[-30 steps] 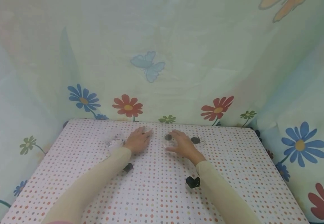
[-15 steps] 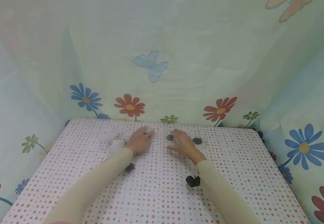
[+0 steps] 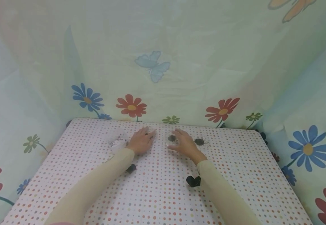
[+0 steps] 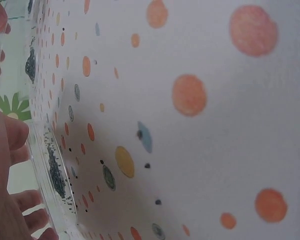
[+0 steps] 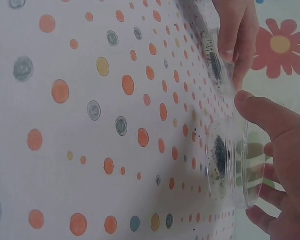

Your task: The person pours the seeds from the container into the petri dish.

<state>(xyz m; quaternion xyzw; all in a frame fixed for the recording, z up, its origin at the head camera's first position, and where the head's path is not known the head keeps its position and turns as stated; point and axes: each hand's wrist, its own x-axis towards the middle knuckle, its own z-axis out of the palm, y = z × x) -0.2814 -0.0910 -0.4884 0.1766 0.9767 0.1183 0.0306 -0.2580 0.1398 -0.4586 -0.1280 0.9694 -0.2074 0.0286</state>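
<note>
My right hand (image 3: 186, 145) grips a clear petri dish lid (image 5: 252, 172) by its rim, thumb on one side and fingers on the other. Right beside this lid is a clear petri dish (image 5: 212, 170) holding a heap of dark grains (image 5: 220, 154). My left hand (image 3: 141, 142) spans another petri dish (image 4: 42, 150), its thumb and fingers at the rim. Dark grains (image 4: 56, 172) lie inside that dish too, mostly hidden by the hand in the head view. A clear dish with scattered dark specks (image 3: 118, 142) sits left of my left hand.
Right of my right hand lies a dark heap (image 3: 199, 142) with grains scattered round it. Loose dark specks (image 4: 158, 202) dot the spotted table cover (image 3: 157, 193). Black pieces (image 3: 193, 181) show below the wrists. A flowered curtain (image 3: 180, 93) rises behind the table.
The head view has shifted slightly, moving the scene a little to the right. Both hands keep nearly the same places and grips.
</note>
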